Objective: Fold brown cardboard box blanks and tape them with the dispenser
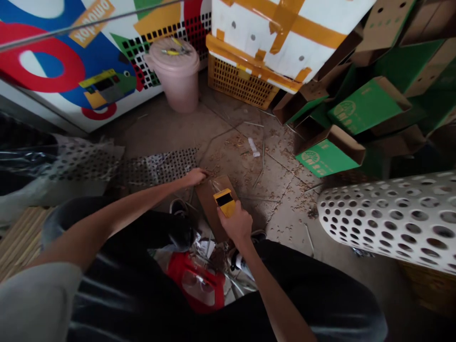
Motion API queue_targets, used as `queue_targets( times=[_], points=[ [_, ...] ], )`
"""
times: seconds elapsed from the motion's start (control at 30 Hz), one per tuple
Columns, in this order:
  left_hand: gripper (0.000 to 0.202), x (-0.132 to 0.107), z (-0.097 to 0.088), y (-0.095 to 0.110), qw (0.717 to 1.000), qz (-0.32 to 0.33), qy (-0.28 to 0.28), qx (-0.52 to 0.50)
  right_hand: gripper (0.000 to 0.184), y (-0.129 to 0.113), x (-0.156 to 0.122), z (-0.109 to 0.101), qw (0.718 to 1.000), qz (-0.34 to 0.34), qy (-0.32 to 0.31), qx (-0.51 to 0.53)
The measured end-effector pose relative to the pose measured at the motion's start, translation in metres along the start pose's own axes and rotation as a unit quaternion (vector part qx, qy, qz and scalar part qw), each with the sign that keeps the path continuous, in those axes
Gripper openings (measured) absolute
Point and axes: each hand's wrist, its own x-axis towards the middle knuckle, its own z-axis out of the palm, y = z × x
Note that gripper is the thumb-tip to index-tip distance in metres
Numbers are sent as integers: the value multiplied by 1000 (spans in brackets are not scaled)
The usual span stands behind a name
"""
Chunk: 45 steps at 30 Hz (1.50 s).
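A person crouches on a concrete floor (281, 209) strewn with wood shavings, bare arms reaching down past the knees of dark trousers (313, 280). At lower centre of the frame, the right hand (235, 224) closes around a yellow block (223, 202) with a black face, its exact kind unclear. The block sits over a flat piece of brown cardboard (210, 204), though whether the two touch cannot be told. The left hand (195, 177) lies with fingers curled at the cardboard's far end, beside a scrap of clear plastic film (218, 183); whether it grips the edge cannot be told.

Just below the hands, a red plastic item (195, 280) lies among paper scraps. A perforated mat (156, 166) stretches left of the left hand, with a black plastic bag (21, 156) at far left and bamboo slats (21, 242) at lower left. Upper left, a painted panel (71, 61) in red and blue stands behind a pink lidded bucket (173, 76). At top centre, a white carton (281, 33) bound with yellow tape rests on a yellow crate (238, 80). Green-printed cartons (366, 107) are heaped at upper right, above a rolled white perforated sheet (392, 218) at the right edge.
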Motion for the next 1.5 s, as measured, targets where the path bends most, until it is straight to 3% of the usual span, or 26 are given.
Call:
queue_targets(
  times=[0.07,0.17,0.27,0.37,0.47,0.67,0.9,1.2,1.3,1.4,1.5],
  points=[
    [48,-22,9,-4,999,38,17,27,54,0,1,-5,1000,4,-7,6],
    [57,-51,37,0,989,67,104,84,55,1,1,-12,1000,3,-16,20],
    [58,-61,64,13,973,17,211,92,54,3,0,-13,1000,0,-1,25],
    [53,-58,76,23,960,-23,270,77,54,4,-1,-8,999,1,28,31],
    [53,-52,77,24,959,-34,278,50,54,2,-2,0,998,-7,44,40],
    [82,-52,81,19,949,-8,315,6,56,0,-2,11,995,-12,76,58],
    [50,-60,97,14,936,40,342,72,55,0,-1,12,995,-18,74,57],
    [41,-54,100,2,921,94,370,78,55,-6,-7,-4,999,19,-4,27],
    [36,-54,100,2,914,108,379,97,56,-7,-10,-2,999,23,-2,23],
    [36,-55,99,1,908,170,363,124,56,-8,-11,1,1000,15,1,20],
    [52,-58,91,-3,901,289,287,149,57,-8,-9,1,1000,18,-1,17]
  ],
)
